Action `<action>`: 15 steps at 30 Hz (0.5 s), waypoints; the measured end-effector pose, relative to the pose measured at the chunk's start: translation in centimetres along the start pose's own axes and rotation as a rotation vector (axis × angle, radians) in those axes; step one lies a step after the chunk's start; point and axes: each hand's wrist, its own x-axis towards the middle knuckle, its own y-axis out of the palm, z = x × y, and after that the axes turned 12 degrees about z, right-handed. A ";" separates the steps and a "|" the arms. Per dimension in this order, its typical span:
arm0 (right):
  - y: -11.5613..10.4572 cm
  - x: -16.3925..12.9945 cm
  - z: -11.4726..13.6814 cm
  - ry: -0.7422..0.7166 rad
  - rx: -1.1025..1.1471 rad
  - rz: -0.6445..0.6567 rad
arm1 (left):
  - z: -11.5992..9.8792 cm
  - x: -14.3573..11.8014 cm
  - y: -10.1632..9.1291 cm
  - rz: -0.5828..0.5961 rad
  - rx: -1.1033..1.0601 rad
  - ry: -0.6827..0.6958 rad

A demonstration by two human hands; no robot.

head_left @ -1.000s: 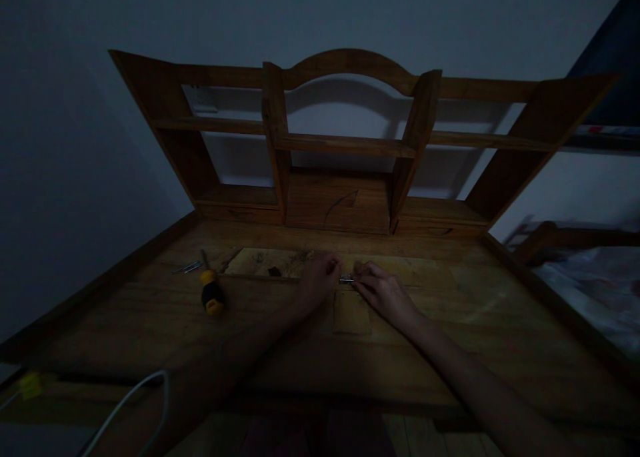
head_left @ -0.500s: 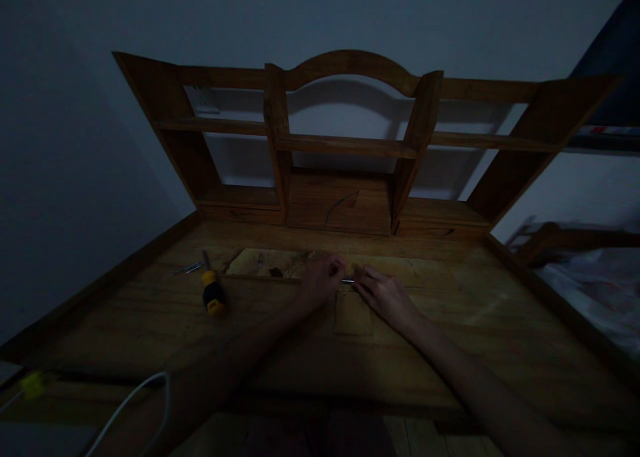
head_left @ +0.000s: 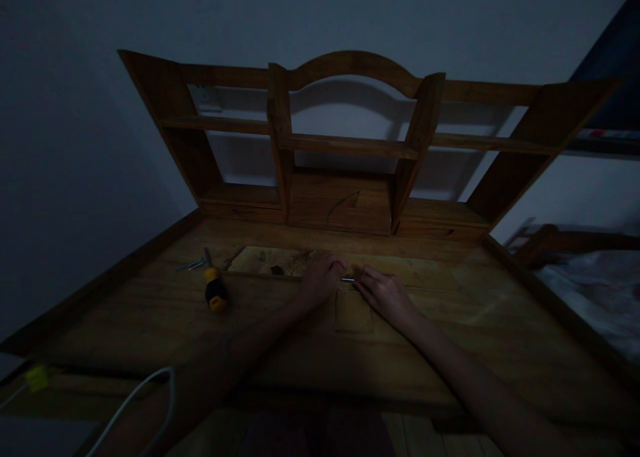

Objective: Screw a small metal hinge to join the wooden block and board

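Your left hand [head_left: 320, 280] and right hand [head_left: 385, 294] pinch a small metal piece [head_left: 347, 280] between fingertips | it sits at the wooden board [head_left: 280, 262] edge, steadied from both sides | screwdriver [head_left: 215, 290] lies apart, left.

Left hand [head_left: 320, 280] and right hand [head_left: 383, 294] meet at small metal piece [head_left: 347, 280] mid-desk, blocking centre. Screwdriver [head_left: 215, 290] lies left of left hand, loose screws [head_left: 190, 265] just beyond it. Bare desk top [head_left: 480, 324] right of right hand gives open passage. Shelf unit [head_left: 350, 144] walls off rear. White cable [head_left: 130, 404] crosses near-left edge.
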 end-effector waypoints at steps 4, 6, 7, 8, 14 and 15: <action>0.4 0.0 -0.2 -0.014 -0.023 -0.011 | 0.3 0.7 -1.3 -0.028 -0.184 -0.039; 0.6 0.0 -0.4 -0.020 -0.030 -0.024 | 0.9 1.1 -3.4 -0.036 -0.283 -0.068; 0.7 0.0 -0.5 -0.024 -0.033 -0.031 | 1.4 1.3 -4.9 -0.040 -0.327 -0.085; 0.8 0.0 -0.6 -0.028 -0.036 -0.039 | 1.9 1.4 -6.7 -0.032 -0.342 -0.082; 1.1 0.1 -0.9 -0.047 -0.032 -0.069 | 6.9 -1.2 -21.9 -0.166 0.060 -0.201; 1.1 0.1 -0.9 -0.050 -0.031 -0.070 | 7.7 -2.2 -24.2 -0.166 0.127 -0.256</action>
